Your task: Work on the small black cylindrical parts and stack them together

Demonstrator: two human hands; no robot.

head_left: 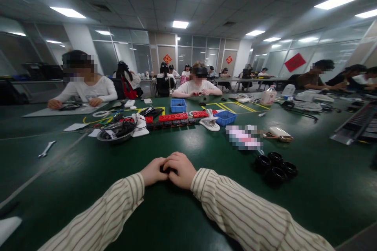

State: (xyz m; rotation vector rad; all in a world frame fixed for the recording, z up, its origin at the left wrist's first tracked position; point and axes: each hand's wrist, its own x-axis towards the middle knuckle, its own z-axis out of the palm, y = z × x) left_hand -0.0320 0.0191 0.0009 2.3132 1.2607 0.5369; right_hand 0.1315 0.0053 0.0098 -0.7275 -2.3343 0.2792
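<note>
My left hand (153,171) and my right hand (181,169) meet just above the green table (188,211). Both are closed, with the fingers of the right lying over those of the left. Between them shows a little of a small black object (165,170); the fingers hide most of it, so its kind cannot be told. To the right of my hands stands a group of several black round cup-like parts (277,166), open at the top.
Beyond my hands are a red power strip (173,117), a white clip (210,121), blue bins (178,105) and a bowl of cables (114,135). A wrench (47,149) lies left, a power bank (279,134) right. Co-workers sit across the table and at both sides.
</note>
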